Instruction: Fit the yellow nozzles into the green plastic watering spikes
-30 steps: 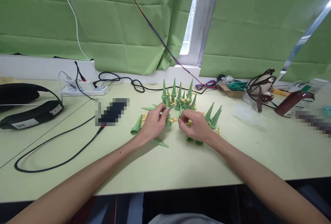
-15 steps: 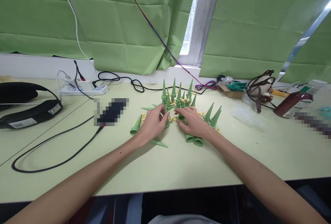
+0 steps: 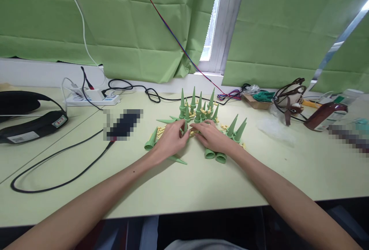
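My left hand is closed around a small green plastic cone, whose tip points up between thumb and fingers. Close beside it on the right, my right hand has its fingertips together against the cone, near small yellow pieces; whatever it pinches is hidden. Behind both hands stand several upright green cones with yellow bits on and around them. Two hollow cones lie under my right wrist, open ends toward me. One more cone leans left of my left hand.
A blurred-out dark device with a black cable lies on the left, near a power strip and a black headset-like item. Toward the right are a plastic bag, a cardboard box and a dark red bottle.
My right hand has moved slightly left, bringing its fingertips up to my left hand and the cone. The left hand stays around the cone.
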